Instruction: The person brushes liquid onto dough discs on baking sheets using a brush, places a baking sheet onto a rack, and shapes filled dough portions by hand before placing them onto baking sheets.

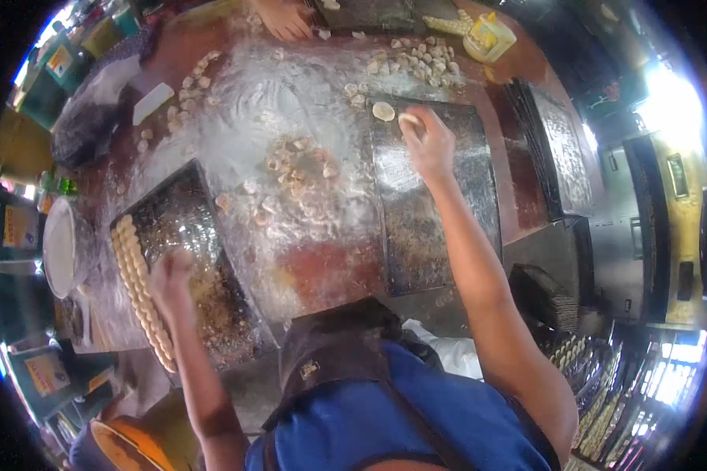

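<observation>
My right hand (428,143) is over the top of the dark right tray (432,228), its fingers closed on a small pale dough piece (408,118). Just left of it a round flat dough piece (383,111) lies on that tray. My left hand (173,275), smeared by motion, is above the left tray (200,259). Rows of dough pieces (139,286) line that tray's left edge, beside the hand. Between the trays, a heap of small dough pieces (300,166) sits on the floured table (322,271).
Another person's hand (285,21) rests at the table's far edge. More dough pieces (428,63) lie at the back, near a yellow-and-white container (489,38). A white scraper (152,104) and a bowl (59,247) are at left. Stacked trays (558,149) stand at right.
</observation>
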Motion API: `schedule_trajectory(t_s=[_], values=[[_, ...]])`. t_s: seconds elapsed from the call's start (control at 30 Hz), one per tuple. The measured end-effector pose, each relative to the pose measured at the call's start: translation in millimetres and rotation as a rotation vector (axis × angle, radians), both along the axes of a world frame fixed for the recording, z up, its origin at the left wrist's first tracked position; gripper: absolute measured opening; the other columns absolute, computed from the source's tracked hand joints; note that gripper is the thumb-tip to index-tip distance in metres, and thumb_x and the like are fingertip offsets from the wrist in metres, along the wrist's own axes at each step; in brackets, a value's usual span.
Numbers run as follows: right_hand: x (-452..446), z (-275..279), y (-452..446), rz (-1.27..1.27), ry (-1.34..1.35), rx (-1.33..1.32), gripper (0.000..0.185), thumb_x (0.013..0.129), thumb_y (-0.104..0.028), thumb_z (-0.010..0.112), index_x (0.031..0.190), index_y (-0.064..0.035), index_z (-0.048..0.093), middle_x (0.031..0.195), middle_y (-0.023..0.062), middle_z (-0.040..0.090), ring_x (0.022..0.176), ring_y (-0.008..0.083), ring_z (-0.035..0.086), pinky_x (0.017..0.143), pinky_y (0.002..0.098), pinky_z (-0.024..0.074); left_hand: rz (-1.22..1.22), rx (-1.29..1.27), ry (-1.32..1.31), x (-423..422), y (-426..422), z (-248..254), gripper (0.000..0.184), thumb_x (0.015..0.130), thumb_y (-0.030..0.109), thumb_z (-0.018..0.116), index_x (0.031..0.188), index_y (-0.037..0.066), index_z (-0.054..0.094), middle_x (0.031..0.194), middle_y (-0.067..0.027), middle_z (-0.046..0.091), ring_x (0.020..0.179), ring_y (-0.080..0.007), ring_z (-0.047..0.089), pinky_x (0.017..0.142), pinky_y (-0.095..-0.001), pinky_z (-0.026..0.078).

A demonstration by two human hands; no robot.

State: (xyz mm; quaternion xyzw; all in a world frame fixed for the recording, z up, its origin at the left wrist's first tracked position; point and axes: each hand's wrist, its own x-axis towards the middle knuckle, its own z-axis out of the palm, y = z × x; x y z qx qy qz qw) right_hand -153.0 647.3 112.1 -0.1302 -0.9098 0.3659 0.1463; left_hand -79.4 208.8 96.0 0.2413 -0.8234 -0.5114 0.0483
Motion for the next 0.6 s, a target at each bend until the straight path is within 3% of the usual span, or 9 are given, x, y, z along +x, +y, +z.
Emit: schedule_trajectory(t_s=[0.07, 0.1, 0.13, 0.17, 0.27, 0.37, 0.47, 0.53, 0.6], values=[[-30, -43, 16, 0.118, -0.209, 0.1, 0.033, 0.089, -0.028, 0.066, 0.113, -0.006, 0.063, 0.121, 0.0137, 0.064, 0.105, 0.0278, 0.065, 0.09, 0.0435, 0.0541, -0.053, 0.181, -0.138, -5, 73, 15, 0.036, 0.09, 0.015, 0.062, 0.125, 0.004, 0.058, 0.116, -0.0187, 0.061, 0.101, -0.0236, 0.063, 0.076, -0.0366, 0.062], [-39, -62, 23, 0.279, -0.314, 0.234, 0.036, 0.091, -0.028, 0.064, 0.12, -0.0074, 0.059, 0.132, 0.0128, 0.058, 0.119, 0.03, 0.058, 0.103, 0.0486, 0.0447, -0.078, 0.329, -0.239, -10, 99, 30, 0.036, 0.089, 0.012, 0.064, 0.123, 0.002, 0.058, 0.115, -0.0195, 0.061, 0.1, -0.0237, 0.063, 0.075, -0.0352, 0.062], [-40, -76, 26, 0.292, -0.326, 0.219, 0.036, 0.091, -0.028, 0.064, 0.12, -0.0074, 0.059, 0.132, 0.0128, 0.058, 0.119, 0.03, 0.058, 0.103, 0.0486, 0.0447, -0.02, 0.658, -0.193, -6, 106, -5, 0.035, 0.088, 0.011, 0.065, 0.122, 0.0, 0.059, 0.112, -0.0192, 0.062, 0.1, -0.0229, 0.063, 0.074, -0.0324, 0.06], [-36, -88, 27, 0.271, -0.149, 0.41, 0.037, 0.093, -0.029, 0.061, 0.122, -0.0066, 0.058, 0.137, 0.014, 0.053, 0.126, 0.0302, 0.051, 0.109, 0.05, 0.0362, 0.049, 0.985, -0.139, 6, 110, -40, 0.035, 0.088, 0.009, 0.066, 0.12, -0.002, 0.059, 0.11, -0.0189, 0.063, 0.099, -0.022, 0.064, 0.073, -0.0296, 0.059], [-31, -112, 20, 0.259, 0.066, 0.62, 0.046, 0.092, -0.03, 0.06, 0.13, -0.0048, 0.053, 0.139, 0.0161, 0.051, 0.134, 0.0319, 0.044, 0.114, 0.0546, 0.0248, -0.075, 1.081, -0.205, 43, 132, -37, 0.032, 0.088, 0.009, 0.066, 0.116, -0.005, 0.06, 0.104, -0.0159, 0.064, 0.096, -0.0193, 0.064, 0.074, -0.0268, 0.055], [-41, -86, 6, 0.292, -0.166, 0.655, 0.049, 0.101, -0.04, 0.041, 0.124, 0.0013, 0.055, 0.148, 0.0194, 0.038, 0.14, 0.0274, 0.034, 0.119, 0.0502, 0.0174, -0.109, 1.102, -0.243, 68, 111, -43, 0.027, 0.09, 0.007, 0.064, 0.114, -0.005, 0.061, 0.1, -0.0128, 0.065, 0.093, -0.0194, 0.064, 0.078, -0.0269, 0.053], [-24, -53, -21, 0.593, -0.13, 0.205, 0.032, 0.091, -0.029, 0.06, 0.11, -0.0033, 0.06, 0.13, 0.0135, 0.054, 0.12, 0.0279, 0.05, 0.102, 0.0439, 0.0402, -0.12, 0.585, -0.201, 43, 125, -37, 0.024, 0.09, 0.007, 0.062, 0.11, -0.006, 0.063, 0.098, -0.0117, 0.066, 0.09, -0.019, 0.064, 0.077, -0.026, 0.053], [7, -61, -63, 0.82, -0.076, 0.157, 0.022, 0.088, -0.022, 0.065, 0.099, -0.0032, 0.063, 0.116, 0.0118, 0.061, 0.106, 0.0296, 0.059, 0.09, 0.0392, 0.0504, -0.066, 0.642, -0.154, 33, 138, -51, 0.025, 0.091, 0.009, 0.059, 0.111, -0.006, 0.064, 0.098, -0.011, 0.067, 0.09, -0.0186, 0.064, 0.077, -0.0271, 0.053], [22, -95, -101, 0.873, -0.168, 0.157, 0.02, 0.088, -0.02, 0.064, 0.097, -0.0027, 0.064, 0.113, 0.0115, 0.062, 0.103, 0.0299, 0.06, 0.087, 0.0379, 0.0519, -0.684, 0.171, -0.384, 30, 135, -70, 0.028, 0.095, 0.016, 0.057, 0.11, -0.006, 0.064, 0.099, -0.0099, 0.067, 0.092, -0.0191, 0.064, 0.081, -0.0303, 0.053]])
